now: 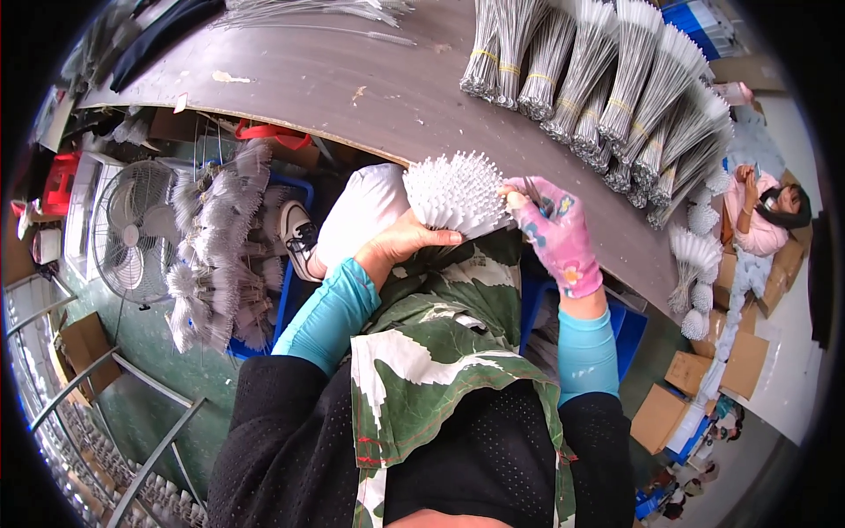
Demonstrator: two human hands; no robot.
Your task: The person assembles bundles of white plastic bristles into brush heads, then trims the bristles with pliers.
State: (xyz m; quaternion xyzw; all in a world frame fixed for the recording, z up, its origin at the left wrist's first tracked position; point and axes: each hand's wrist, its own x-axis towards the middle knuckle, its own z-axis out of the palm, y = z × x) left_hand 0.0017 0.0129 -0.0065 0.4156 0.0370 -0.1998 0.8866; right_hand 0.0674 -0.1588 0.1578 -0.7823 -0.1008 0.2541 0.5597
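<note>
The bare left hand (pixel 400 242) curls its fingers (pixel 440 236) under a fan-shaped bundle of white-tipped wire stems (pixel 453 189), gripping it from below at the near edge of the grey table (pixel 352 84). The right hand (pixel 554 233), in a pink patterned glove, pinches the bundle's right side, with thin metal tweezers (pixel 533 190) showing between its fingertips. Both forearms wear turquoise sleeves (pixel 327 315) over a leaf-print apron (pixel 440 352). Far right on the table lie many tied bundles of grey stems (pixel 607 79). To the left, on the floor, stands a fan (pixel 132 231) beside more bundles in a blue crate (pixel 264 334)
</note>
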